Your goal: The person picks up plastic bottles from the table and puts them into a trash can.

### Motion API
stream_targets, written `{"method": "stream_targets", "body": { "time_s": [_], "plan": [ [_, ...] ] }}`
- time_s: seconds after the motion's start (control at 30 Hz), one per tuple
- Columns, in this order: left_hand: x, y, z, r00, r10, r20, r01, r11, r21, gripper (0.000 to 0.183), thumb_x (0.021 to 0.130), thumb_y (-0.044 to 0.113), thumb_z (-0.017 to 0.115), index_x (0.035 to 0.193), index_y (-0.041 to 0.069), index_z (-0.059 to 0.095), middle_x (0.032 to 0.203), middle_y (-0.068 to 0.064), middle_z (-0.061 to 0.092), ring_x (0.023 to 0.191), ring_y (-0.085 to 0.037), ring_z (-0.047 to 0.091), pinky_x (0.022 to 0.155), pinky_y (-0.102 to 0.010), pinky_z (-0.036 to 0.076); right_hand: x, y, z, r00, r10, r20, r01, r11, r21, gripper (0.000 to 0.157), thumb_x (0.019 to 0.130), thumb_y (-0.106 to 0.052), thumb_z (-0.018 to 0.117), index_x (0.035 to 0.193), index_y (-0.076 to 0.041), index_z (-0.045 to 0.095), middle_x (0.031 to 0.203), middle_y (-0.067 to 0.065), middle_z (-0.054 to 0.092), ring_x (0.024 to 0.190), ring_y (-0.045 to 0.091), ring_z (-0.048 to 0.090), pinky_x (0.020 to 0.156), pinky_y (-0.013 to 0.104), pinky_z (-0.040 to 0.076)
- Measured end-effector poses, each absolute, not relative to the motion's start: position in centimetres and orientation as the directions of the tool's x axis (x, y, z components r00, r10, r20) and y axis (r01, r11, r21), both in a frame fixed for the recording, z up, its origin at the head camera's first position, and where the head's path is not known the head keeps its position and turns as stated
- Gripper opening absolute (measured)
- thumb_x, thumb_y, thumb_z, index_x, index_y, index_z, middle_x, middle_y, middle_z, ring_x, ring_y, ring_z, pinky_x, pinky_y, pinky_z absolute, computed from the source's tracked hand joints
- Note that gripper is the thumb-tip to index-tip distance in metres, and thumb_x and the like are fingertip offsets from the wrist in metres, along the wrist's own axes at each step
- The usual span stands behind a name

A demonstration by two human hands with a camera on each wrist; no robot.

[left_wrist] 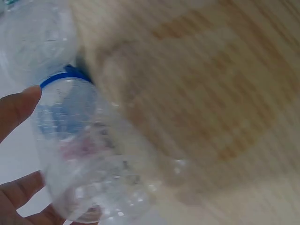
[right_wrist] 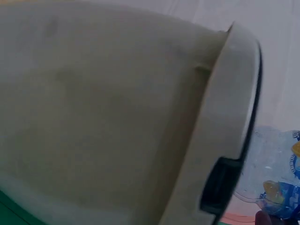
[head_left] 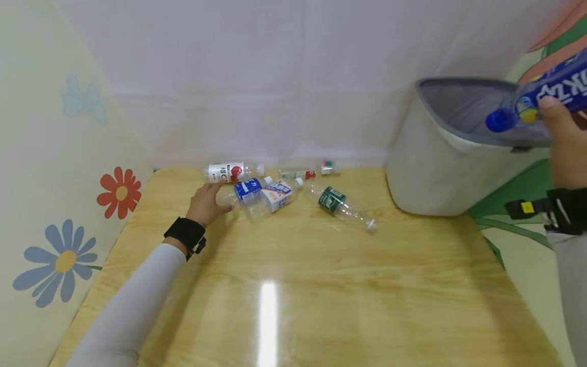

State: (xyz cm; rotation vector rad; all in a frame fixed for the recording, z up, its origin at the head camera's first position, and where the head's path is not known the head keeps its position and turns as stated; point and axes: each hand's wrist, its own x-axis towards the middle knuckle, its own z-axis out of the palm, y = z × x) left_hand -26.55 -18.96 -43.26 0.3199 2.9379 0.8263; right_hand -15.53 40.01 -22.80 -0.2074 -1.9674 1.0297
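Observation:
My left hand point(head_left: 206, 205) is at the base of a clear plastic bottle with a blue label point(head_left: 247, 188), lying on its side on the table. Its thumb and curled fingers lie around that end; in the left wrist view the thumb point(left_wrist: 21, 110) reaches the bottle point(left_wrist: 93, 159) near the label's edge. My right hand point(head_left: 566, 137), partly cut off by the frame, grips a blue-labelled bottle with a blue cap point(head_left: 550, 89) over the rim of a bin point(head_left: 426, 168). The bottle points cap-down and left. Only a bit of it point(right_wrist: 281, 192) shows in the right wrist view.
Beside the left bottle lie a bottle with a white-and-blue label point(head_left: 277, 195), a red-and-white labelled one point(head_left: 227, 172), a green-labelled one point(head_left: 332, 200) and one by the back wall point(head_left: 298, 174). The wooden table point(head_left: 348, 290) meets a painted wall point(head_left: 55, 168) at left.

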Motion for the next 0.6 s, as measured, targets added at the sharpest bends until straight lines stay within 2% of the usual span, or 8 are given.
{"method": "stream_targets", "body": {
  "time_s": [0.1,0.3,0.6],
  "plan": [
    [-26.6,-19.3,-44.3,-0.974,0.216,-0.063,0.159,0.859,0.487,0.080,0.089,0.029,0.077,0.155,0.006,0.038,0.154,-0.030,0.039,0.141,-0.052,0.037,0.114,-0.071,0.031,-16.8,40.6,-23.8,-0.590,0.571,0.571,-0.174,0.601,-0.780,0.062,0.099,-0.026,0.064,0.154,-0.020,0.036,0.152,0.002,0.048,0.140,0.014,0.048,0.122,0.028,0.034],
    [-26.8,-19.8,-45.1,-0.966,0.243,-0.088,0.161,0.831,0.532,0.073,0.090,0.020,0.076,0.150,-0.003,0.041,0.146,-0.033,0.048,0.137,-0.049,0.044,0.118,-0.060,0.034,-17.7,41.3,-25.1,-0.553,0.568,0.609,-0.206,0.616,-0.761,0.065,0.098,-0.024,0.065,0.154,-0.015,0.036,0.152,0.004,0.047,0.140,0.016,0.049,0.121,0.029,0.035],
    [-26.4,-20.7,-45.1,-0.966,0.248,-0.069,0.157,0.781,0.604,0.070,0.092,0.018,0.074,0.151,-0.002,0.041,0.150,-0.031,0.046,0.141,-0.048,0.041,0.121,-0.059,0.031,-17.8,41.7,-25.7,-0.599,0.501,0.625,-0.213,0.653,-0.727,0.065,0.098,-0.025,0.065,0.155,-0.019,0.034,0.153,0.002,0.044,0.141,0.015,0.046,0.123,0.031,0.031]
  ]
}}
